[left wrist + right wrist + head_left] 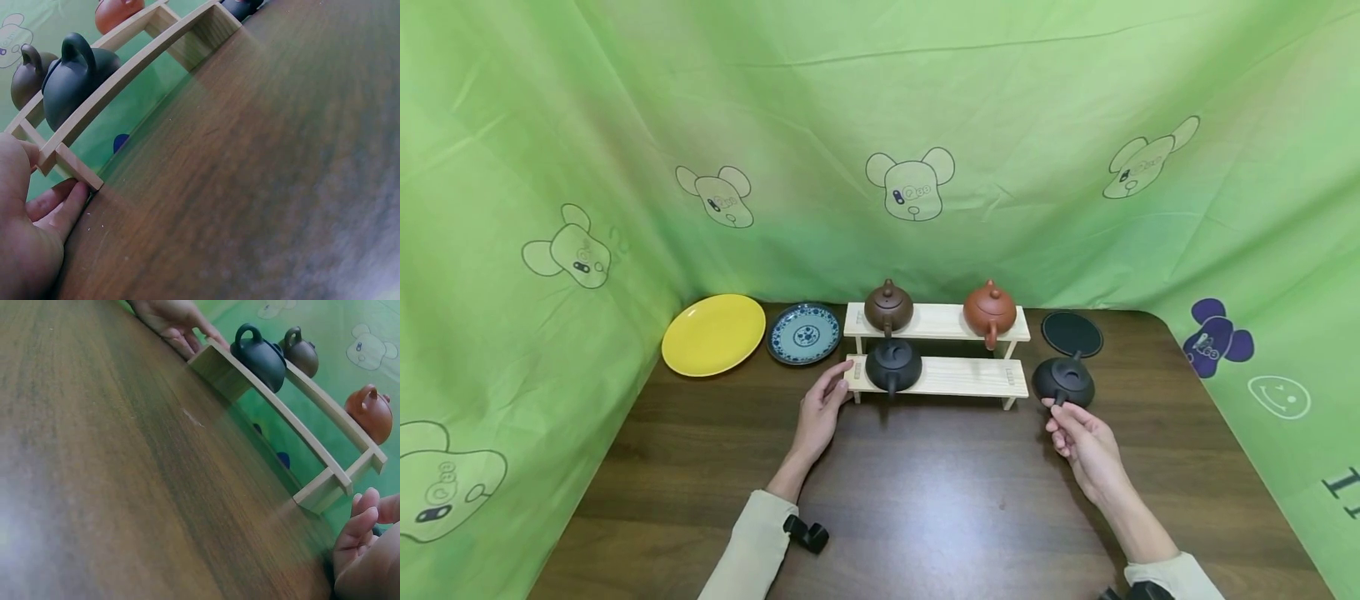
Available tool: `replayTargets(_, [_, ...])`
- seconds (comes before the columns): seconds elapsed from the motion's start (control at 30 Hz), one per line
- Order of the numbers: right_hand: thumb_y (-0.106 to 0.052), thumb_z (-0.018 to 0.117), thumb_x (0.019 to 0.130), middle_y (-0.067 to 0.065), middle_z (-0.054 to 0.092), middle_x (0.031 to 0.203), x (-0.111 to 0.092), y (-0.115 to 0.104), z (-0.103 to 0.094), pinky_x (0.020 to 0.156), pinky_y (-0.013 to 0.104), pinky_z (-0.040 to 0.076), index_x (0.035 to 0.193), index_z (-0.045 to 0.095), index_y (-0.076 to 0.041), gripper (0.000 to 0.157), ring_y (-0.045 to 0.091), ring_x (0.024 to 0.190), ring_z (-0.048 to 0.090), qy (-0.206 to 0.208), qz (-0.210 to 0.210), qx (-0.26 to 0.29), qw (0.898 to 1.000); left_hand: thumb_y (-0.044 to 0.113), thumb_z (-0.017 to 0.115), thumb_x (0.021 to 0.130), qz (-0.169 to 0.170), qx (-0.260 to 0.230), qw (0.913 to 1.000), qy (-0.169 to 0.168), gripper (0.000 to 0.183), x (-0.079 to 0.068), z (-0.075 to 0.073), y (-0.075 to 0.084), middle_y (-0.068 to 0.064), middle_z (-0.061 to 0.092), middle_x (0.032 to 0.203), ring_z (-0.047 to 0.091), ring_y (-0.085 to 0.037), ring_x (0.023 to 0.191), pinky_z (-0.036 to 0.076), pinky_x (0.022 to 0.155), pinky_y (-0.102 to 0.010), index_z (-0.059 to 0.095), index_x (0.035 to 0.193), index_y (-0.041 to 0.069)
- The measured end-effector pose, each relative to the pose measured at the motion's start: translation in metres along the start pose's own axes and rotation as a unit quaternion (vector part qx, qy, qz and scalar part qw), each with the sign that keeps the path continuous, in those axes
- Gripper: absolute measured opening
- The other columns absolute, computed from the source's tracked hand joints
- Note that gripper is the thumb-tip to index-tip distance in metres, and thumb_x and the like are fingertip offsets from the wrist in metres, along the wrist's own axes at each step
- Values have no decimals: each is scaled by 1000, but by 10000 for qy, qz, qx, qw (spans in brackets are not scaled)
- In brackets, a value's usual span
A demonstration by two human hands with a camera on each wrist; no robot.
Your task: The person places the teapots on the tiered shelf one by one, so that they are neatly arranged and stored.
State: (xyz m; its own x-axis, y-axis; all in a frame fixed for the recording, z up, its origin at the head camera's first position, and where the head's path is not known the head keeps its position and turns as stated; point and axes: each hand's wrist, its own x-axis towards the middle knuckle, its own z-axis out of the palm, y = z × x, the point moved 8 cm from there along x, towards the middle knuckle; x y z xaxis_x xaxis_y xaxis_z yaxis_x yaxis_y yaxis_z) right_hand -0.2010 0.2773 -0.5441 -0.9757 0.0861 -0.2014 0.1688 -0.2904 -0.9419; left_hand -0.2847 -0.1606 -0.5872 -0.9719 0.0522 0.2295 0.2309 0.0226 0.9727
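In the head view, my right hand pinches the handle of a black teapot that is right of a two-tier wooden stand. The right wrist view shows the curled fingers, but that teapot is mostly hidden. My left hand holds the left end of the stand's lower tier, with fingertips against its leg. Another black teapot sits at the left of that tier, its handle toward me. On the upper tier rest a dark brown teapot and a reddish-brown teapot.
A yellow plate and a blue patterned plate lie left of the stand. Behind the right-hand teapot is a dark round mat. Green printed cloth hangs behind and beside the brown wooden table.
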Motion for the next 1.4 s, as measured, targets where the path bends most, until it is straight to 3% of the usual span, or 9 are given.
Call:
replayTargets(0.23, [-17,63,115,-8,67,75,-5,-2,-9,50,13,42,105,85,-22,25,2,59,54,254,-155,-110,9995,25,60,117,255,-3,9997,26,41,-10,8,44,-22,66,149,71,-23,127,65,102,-33,66,152,5])
replayTargets(0.37, [-22,63,115,-8,66,75,-6,-4,-11,49,13,42,104,85,-21,25,2,58,54,344,-283,-70,9990,20,61,116,223,-85,9997,43,37,-7,4,27,-18,69,147,73,-21,124,66,101,-33,68,151,8])
replayTargets(0.57, [-20,67,114,-9,68,71,-7,-3,-12,47,11,40,101,88,-22,25,-1,56,52,494,-255,-124,9984,20,61,116,-218,-92,9997,51,37,1,-1,-7,-9,69,149,72,-17,125,64,104,-31,68,153,17])
replayTargets(0.7, [-18,68,113,-9,69,69,-8,-3,-12,45,14,30,101,89,-22,25,-1,54,50,556,-294,-143,9979,21,61,116,-259,-137,9996,4,38,2,-1,-9,-8,67,151,71,-19,129,64,105,-32,67,153,18])
replayTargets(0.87, [-14,67,113,-8,69,69,-8,-3,-12,53,28,14,102,89,-18,25,0,53,47,486,-455,-15,9978,20,62,116,-462,-147,9988,24,36,2,-1,-13,-1,68,151,70,-18,131,62,107,-31,69,151,23])
replayTargets(0.9, [-14,67,113,-8,69,69,-9,-3,-12,53,29,13,102,89,-17,25,0,53,47,474,-488,4,9977,17,61,116,-314,-157,9994,1,36,0,0,-1,-4,68,150,70,-19,131,63,108,-33,69,151,21])
replayTargets(1.1, [-10,65,113,-7,69,70,-12,-6,-13,53,31,12,103,89,-14,26,1,53,46,397,-656,115,9970,20,61,116,-29,-33,10000,12,36,-3,0,8,-7,67,152,71,-19,128,64,104,-32,68,152,18])
replayTargets(1.13, [-9,65,113,-6,69,70,-13,-7,-13,53,32,12,104,89,-14,27,1,53,45,374,-683,140,9969,23,61,116,-105,13,9999,42,37,-2,0,2,-6,67,152,71,-18,128,64,103,-31,68,152,19])
replayTargets(1.4, [-7,64,113,-5,68,68,-26,-23,-10,52,34,12,105,89,-14,27,0,50,45,331,-903,78,9953,24,60,117,127,56,9999,64,40,-13,9,49,-20,66,150,71,-20,125,64,103,-31,66,153,8])
